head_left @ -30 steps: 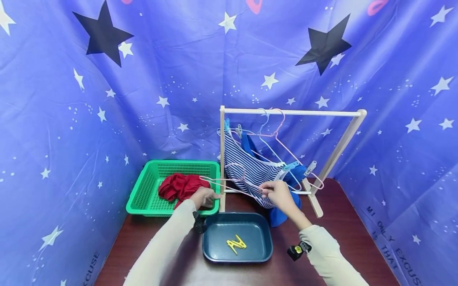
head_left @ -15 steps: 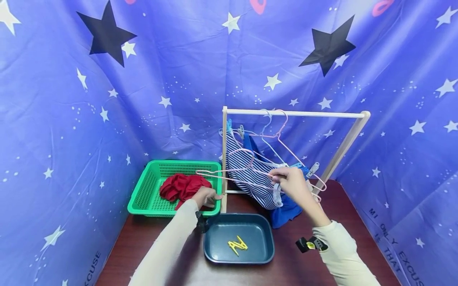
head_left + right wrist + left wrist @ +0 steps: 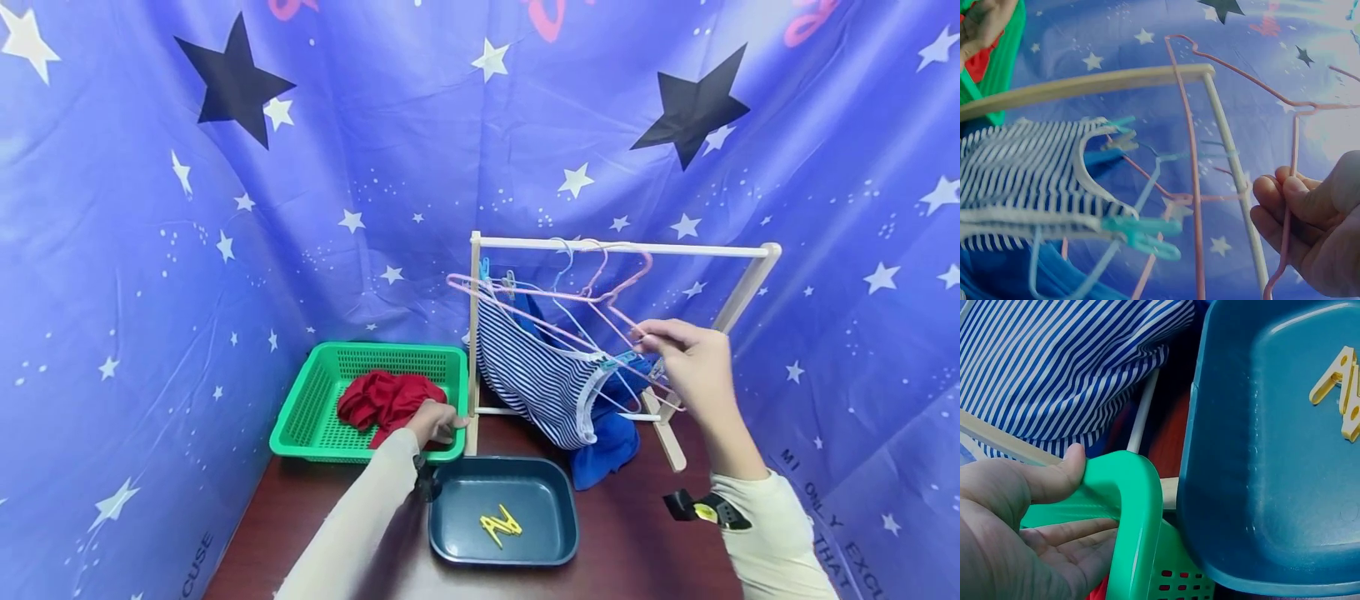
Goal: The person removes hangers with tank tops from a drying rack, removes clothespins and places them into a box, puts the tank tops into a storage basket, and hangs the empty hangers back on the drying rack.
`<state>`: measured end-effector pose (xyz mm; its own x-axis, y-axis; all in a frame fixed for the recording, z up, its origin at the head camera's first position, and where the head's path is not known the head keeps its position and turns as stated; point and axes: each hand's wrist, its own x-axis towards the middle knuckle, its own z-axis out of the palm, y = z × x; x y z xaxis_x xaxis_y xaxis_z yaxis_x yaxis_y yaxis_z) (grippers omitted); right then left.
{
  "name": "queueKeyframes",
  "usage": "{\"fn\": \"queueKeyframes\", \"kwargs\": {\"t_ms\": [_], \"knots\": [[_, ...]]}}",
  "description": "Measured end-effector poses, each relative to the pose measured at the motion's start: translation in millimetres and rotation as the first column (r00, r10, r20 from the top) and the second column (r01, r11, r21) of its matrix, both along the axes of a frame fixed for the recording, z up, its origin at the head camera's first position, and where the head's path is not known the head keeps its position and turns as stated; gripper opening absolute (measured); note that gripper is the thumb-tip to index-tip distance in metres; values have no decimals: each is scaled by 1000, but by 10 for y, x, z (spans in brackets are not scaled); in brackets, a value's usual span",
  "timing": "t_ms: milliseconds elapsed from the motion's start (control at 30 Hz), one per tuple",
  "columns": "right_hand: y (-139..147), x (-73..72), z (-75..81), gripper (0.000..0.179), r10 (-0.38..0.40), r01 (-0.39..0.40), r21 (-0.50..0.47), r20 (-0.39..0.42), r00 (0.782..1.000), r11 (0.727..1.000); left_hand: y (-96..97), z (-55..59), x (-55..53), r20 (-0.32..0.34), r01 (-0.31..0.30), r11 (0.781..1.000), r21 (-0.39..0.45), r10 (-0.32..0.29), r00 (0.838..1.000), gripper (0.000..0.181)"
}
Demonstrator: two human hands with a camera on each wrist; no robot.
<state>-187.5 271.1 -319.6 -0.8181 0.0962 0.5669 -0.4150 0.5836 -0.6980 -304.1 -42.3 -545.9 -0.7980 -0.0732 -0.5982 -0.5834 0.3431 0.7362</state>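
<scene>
In the head view, my right hand pinches one side of a pink clothes hanger, raised before the wooden rack. The right wrist view shows its thumb and fingertips on the hanger's wire; nothing hangs on it. A striped garment hangs on the rack, with a light blue clothespin at its edge. Behind it is a blue garment. My left hand rests at the green basket's corner, thumb over the rim and straight fingers inside, beside a red cloth.
A dark blue tray stands in front of the rack, with yellow clothespins in it. Blue and pink hanger hooks sit on the rack's bar. A star-patterned curtain encloses the table.
My right hand has moved up and to the right, raising the pink hanger from low before the striped garment to near the rack's bar. My left hand has stayed at the basket corner.
</scene>
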Motion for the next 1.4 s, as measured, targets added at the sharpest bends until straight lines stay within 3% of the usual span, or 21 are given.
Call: {"fn": "queueKeyframes", "kwargs": {"t_ms": [267, 433, 533, 667, 933, 1067, 1133, 1400], "knots": [[317, 77, 64, 14, -134, 124, -195, -38, 990, 973, -12, 31, 77, -51, 5, 1000, -25, -6, 999, 44], [541, 153, 92, 16, -185, 170, -343, -11, 983, 924, -18, 23, 117, -48, -1, 1000, -28, 0, 999, 41], [692, 188, 111, 18, -179, 153, -447, -15, 984, 881, -9, 14, 126, -51, -8, 1000, -28, 7, 999, 43], [898, 223, 115, 20, -159, 87, -559, -81, 984, 824, 9, -11, 118, -62, -4, 1000, -22, 3, 998, 45], [1314, 201, 4, 27, -155, -6, -623, -203, 967, 782, 1, -12, 99, -78, 3, 1000, -23, -5, 997, 39], [1499, 189, -94, 32, -192, 48, -613, -172, 966, 788, 5, -13, 90, -78, 11, 1000, -28, -13, 997, 33], [1580, 171, -153, 33, -201, 61, -625, -156, 967, 779, 1, -18, 80, -72, 6, 1000, -26, -7, 997, 35], [1861, 57, -379, 37, -257, 179, -561, -63, 964, 808, -9, -28, 52, -54, 7, 999, -38, -9, 999, 28]]}}
